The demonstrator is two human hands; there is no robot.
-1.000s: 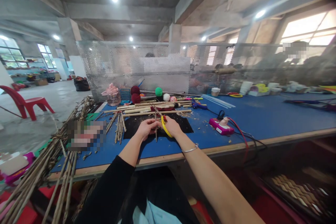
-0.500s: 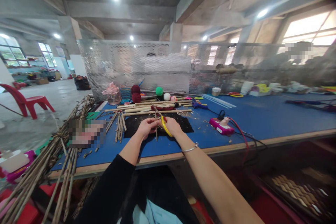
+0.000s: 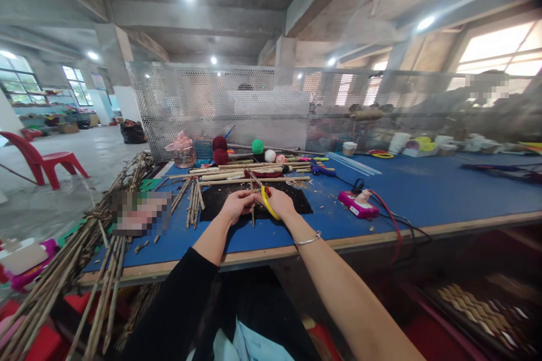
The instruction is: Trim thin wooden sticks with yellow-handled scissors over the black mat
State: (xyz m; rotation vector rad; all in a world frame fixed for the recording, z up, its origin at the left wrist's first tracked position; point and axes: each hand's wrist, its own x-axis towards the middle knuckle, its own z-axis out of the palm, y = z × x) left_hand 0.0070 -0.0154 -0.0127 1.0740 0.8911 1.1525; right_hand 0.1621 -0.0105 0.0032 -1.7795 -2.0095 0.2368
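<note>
Over a black mat (image 3: 296, 198) on the blue table, my left hand (image 3: 237, 206) is closed on a thin twig (image 3: 253, 218) that stands nearly upright in the view. My right hand (image 3: 279, 203) grips a pair of scissors (image 3: 270, 206) by the yellow handles, and its fingertips meet those of the left at the twig. The scissor blades point up and away, crossing close by the twig's upper part. Small wood chips lie scattered on the mat. Left of the mat, several cut twigs (image 3: 193, 204) lie side by side.
Long sticks (image 3: 254, 178) and yarn balls (image 3: 258, 146) lie behind the mat. A blue glue gun (image 3: 319, 168) and a pink power strip (image 3: 358, 205) with cables are to the right. Bundled branches (image 3: 91, 231) cover the table's left edge. A perforated screen (image 3: 182, 96) stands at the back.
Both hands keep almost the same place and grip on the twig and scissors. The whole view has shifted very slightly.
</note>
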